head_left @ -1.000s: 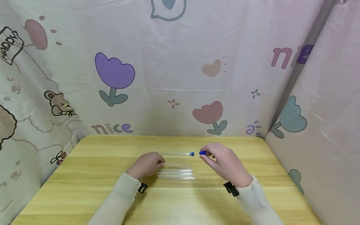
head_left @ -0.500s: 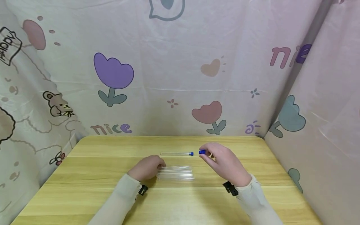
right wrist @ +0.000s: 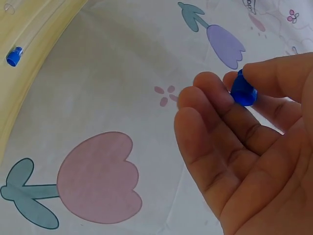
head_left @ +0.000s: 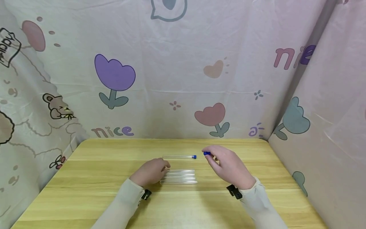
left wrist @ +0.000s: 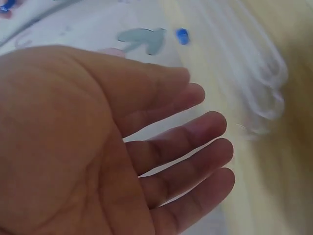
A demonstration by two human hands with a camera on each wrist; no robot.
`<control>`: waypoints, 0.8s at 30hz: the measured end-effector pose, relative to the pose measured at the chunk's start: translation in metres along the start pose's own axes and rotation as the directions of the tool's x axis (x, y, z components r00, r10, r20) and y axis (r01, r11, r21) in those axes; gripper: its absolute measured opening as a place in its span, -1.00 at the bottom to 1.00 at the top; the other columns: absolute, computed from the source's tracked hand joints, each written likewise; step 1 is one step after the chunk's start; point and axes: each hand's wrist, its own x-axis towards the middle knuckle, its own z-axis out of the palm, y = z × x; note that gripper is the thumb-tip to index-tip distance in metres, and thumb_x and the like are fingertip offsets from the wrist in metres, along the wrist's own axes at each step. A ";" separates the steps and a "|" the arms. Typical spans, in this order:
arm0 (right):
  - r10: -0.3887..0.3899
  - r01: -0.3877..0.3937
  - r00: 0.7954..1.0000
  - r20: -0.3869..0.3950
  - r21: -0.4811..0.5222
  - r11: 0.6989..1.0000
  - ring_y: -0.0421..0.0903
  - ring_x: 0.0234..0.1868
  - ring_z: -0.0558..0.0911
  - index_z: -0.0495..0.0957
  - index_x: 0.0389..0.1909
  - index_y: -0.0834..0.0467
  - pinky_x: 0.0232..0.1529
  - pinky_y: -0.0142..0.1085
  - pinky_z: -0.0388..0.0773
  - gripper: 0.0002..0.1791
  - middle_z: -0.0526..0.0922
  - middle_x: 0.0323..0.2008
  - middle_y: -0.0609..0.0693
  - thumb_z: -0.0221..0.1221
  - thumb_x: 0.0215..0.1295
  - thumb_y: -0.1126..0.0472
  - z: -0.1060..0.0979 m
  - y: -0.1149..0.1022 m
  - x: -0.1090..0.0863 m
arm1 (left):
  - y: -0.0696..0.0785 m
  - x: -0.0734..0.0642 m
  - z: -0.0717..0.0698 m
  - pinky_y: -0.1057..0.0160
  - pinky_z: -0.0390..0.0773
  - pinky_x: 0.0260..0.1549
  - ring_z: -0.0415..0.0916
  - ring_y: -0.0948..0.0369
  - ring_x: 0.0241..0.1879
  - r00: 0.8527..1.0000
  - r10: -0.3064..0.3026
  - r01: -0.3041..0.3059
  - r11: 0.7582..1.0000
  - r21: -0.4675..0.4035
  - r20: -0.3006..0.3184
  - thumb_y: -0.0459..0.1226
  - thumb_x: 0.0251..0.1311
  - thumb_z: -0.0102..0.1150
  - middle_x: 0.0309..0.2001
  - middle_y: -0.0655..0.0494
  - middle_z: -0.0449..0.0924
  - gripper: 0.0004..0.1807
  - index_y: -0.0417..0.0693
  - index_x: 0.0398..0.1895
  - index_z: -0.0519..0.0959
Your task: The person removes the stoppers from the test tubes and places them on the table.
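Note:
Between the thumb and fingers of my right hand (head_left: pixel 228 165) is a small blue cap (right wrist: pixel 243 92), its hollow end visible in the right wrist view. My left hand (head_left: pixel 151 171) is at the left ends of several clear test tubes (head_left: pixel 180 176) lying side by side on the table. Its fingers are relaxed and hold nothing in the left wrist view, apart from the blurred tubes. Behind that row lies a single capped test tube (head_left: pixel 178 156), its blue stopper (head_left: pixel 194 156) pointing right, towards my right hand.
The wooden table (head_left: pixel 177 206) meets a printed cloth (head_left: pixel 160 108) at the back, and cloth also hangs at both sides. A small black device (head_left: pixel 234 191) is strapped to the right wrist, another (head_left: pixel 146 194) to the left.
A slanted tube by my left hand now lies in line with the row, and the hand has shifted slightly right, off it. My right hand has turned the blue cap slightly between its fingers.

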 end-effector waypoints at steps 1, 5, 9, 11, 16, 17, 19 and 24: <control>0.016 -0.016 1.000 0.008 0.013 1.000 -0.34 -0.26 0.61 0.65 0.00 0.09 -0.23 -0.33 0.66 -0.84 0.70 -0.19 -0.19 0.21 0.49 0.25 0.000 0.000 0.000 | 0.002 -0.002 -0.002 -0.05 0.60 0.11 0.62 0.04 0.02 1.000 0.011 -0.011 1.000 0.000 -0.008 -0.28 0.50 0.13 0.06 -0.03 0.69 -0.74 -0.15 0.12 0.68; 0.110 -0.114 0.993 0.049 0.089 0.990 -0.32 -0.32 0.64 0.62 -0.07 0.09 -0.23 -0.30 0.70 -0.87 0.67 -0.27 -0.22 0.19 0.44 0.30 0.001 0.000 0.000 | 0.012 -0.007 -0.011 -0.04 0.61 0.11 0.61 0.03 0.07 0.997 0.051 -0.050 0.999 0.016 -0.049 -0.26 0.47 0.15 0.11 -0.03 0.64 -0.68 -0.12 0.20 0.64; 0.199 -0.212 0.975 0.099 0.149 0.966 -0.29 -0.30 0.66 0.60 -0.10 0.09 -0.21 -0.30 0.69 -0.86 0.68 -0.27 -0.23 0.17 0.40 0.31 0.001 0.003 0.002 | 0.018 -0.010 -0.021 -0.02 0.62 0.09 0.60 0.05 0.07 0.995 0.049 -0.047 0.998 0.034 -0.084 -0.24 0.46 0.16 0.10 -0.02 0.64 -0.63 -0.10 0.26 0.60; 0.232 -0.248 0.966 0.111 0.168 0.954 -0.28 -0.28 0.67 0.60 -0.08 0.08 -0.22 -0.30 0.67 -0.86 0.69 -0.25 -0.23 0.17 0.41 0.30 0.003 0.009 0.002 | 0.019 -0.011 -0.024 -0.01 0.63 0.07 0.61 0.06 0.05 0.995 0.037 -0.034 0.999 0.036 -0.092 -0.23 0.46 0.17 0.10 -0.01 0.65 -0.61 -0.09 0.29 0.58; 0.245 -0.258 0.964 0.100 0.154 0.954 -0.25 -0.23 0.67 0.60 -0.12 0.06 -0.13 -0.20 0.69 -0.89 0.69 -0.26 -0.22 0.25 0.40 0.29 0.011 0.035 -0.002 | 0.017 -0.012 -0.028 0.02 0.64 0.05 0.62 0.08 0.03 0.995 0.024 -0.022 0.999 0.030 -0.094 -0.21 0.46 0.19 0.08 0.01 0.67 -0.58 -0.09 0.31 0.56; 0.240 -0.252 0.966 0.095 0.138 0.958 -0.23 -0.21 0.66 0.60 -0.14 0.04 -0.09 -0.18 0.68 -0.89 0.67 -0.25 -0.21 0.28 0.40 0.28 0.012 0.041 -0.005 | 0.016 -0.012 -0.029 0.02 0.64 0.05 0.62 0.08 0.02 0.995 0.024 -0.021 0.999 0.027 -0.093 -0.20 0.46 0.20 0.07 0.01 0.67 -0.58 -0.09 0.32 0.56; 0.240 -0.249 0.966 0.092 0.108 0.963 -0.19 -0.18 0.62 0.60 -0.19 0.02 -0.05 -0.12 0.67 -0.89 0.63 -0.24 -0.19 0.32 0.38 0.28 0.015 0.052 -0.010 | 0.015 -0.012 -0.028 0.03 0.65 0.04 0.63 0.09 0.01 0.996 0.024 -0.022 0.999 0.024 -0.088 -0.20 0.45 0.21 0.05 0.02 0.68 -0.58 -0.09 0.32 0.56; 0.279 -0.284 0.953 0.122 0.024 0.959 -0.14 -0.22 0.53 0.59 -0.24 0.06 -0.15 -0.17 0.58 -0.89 0.54 -0.28 -0.14 0.30 0.34 0.33 0.015 0.073 -0.025 | 0.013 -0.013 -0.027 0.06 0.66 -0.01 0.63 0.15 -0.07 0.997 0.013 -0.012 1.000 0.011 -0.080 -0.18 0.44 0.22 -0.01 0.07 0.69 -0.56 -0.09 0.33 0.54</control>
